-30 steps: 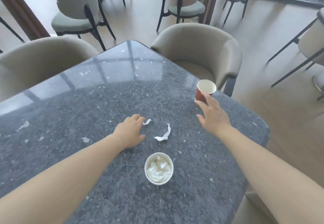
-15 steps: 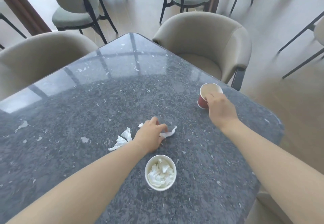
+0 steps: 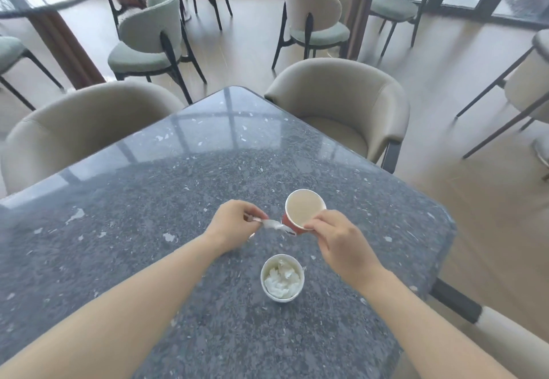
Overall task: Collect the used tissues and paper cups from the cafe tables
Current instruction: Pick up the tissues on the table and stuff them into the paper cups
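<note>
In the head view, the right hand (image 3: 338, 239) is pinching the rim of the red cup (image 3: 304, 209) between thumb and fingers, holding it tilted with its mouth facing up and near. Half a second ago that cup was standing upright by the table's (image 3: 148, 200) right edge; now it is sitting mid-table, just right of the left hand (image 3: 234, 224). The left hand, fingers curled, is gripping a twisted tissue (image 3: 271, 224) whose free end is reaching the red cup's base. The loose scraps that were lying left of that hand are no longer showing on the table. The white cup (image 3: 282, 278), stuffed with tissues, is standing upright nearer, between the forearms, as before.
</note>
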Motion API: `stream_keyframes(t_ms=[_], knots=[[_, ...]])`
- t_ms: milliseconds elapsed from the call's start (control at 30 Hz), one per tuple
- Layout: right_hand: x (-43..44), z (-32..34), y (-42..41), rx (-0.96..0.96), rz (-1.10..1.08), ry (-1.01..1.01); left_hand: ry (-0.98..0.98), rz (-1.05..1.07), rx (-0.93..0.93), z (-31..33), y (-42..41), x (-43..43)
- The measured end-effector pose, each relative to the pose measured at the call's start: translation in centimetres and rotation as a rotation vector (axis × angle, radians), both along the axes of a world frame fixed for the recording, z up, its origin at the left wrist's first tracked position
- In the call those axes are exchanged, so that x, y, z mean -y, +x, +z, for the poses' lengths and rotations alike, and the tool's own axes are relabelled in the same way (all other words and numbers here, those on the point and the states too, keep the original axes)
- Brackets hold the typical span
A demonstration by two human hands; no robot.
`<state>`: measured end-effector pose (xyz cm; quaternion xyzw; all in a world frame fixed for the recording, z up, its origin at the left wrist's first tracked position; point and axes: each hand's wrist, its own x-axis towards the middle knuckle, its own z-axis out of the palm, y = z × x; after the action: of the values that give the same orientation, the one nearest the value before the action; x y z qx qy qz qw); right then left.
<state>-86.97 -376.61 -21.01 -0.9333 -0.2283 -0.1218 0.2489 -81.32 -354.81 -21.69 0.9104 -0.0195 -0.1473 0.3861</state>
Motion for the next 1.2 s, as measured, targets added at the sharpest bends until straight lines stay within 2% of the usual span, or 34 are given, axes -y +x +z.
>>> stream_keyframes(t_ms=[133, 300, 433, 600, 733, 1100, 1200], knots=[[-4.1, 3.6, -1.3, 0.039, 0.07, 0.001, -0.24, 0.222, 0.042, 5.9, -1.8, -2.2], [-10.1, 4.8, -3.8, 0.0, 0.125, 0.082, -0.333, 0.329, 0.058, 9.8, -5.1, -6.4], [-14.5, 2.1, -6.8, -0.107, 0.086, 0.178, -0.27, 0.37, 0.03, 8.7, -8.6, -9.3], [-17.0, -1.6, -9.5, -0.189, 0.128, 0.069, -0.269, 0.432, -0.059, 5.4, -12.0, -11.3], [-17.2, -3.4, -10.4, -0.228, 0.092, -0.026, -0.194, 0.438, -0.07, 2.9, -13.6, -11.9], [-14.9, -3.4, -11.6, -0.333, 0.041, 0.059, -0.197, 0.353, -0.049, 1.6, -13.8, -10.2], [-14.2, -2.5, -11.4, -0.322, 0.002, 0.121, -0.126, 0.28, -0.032, 1.3, -14.3, -10.0]])
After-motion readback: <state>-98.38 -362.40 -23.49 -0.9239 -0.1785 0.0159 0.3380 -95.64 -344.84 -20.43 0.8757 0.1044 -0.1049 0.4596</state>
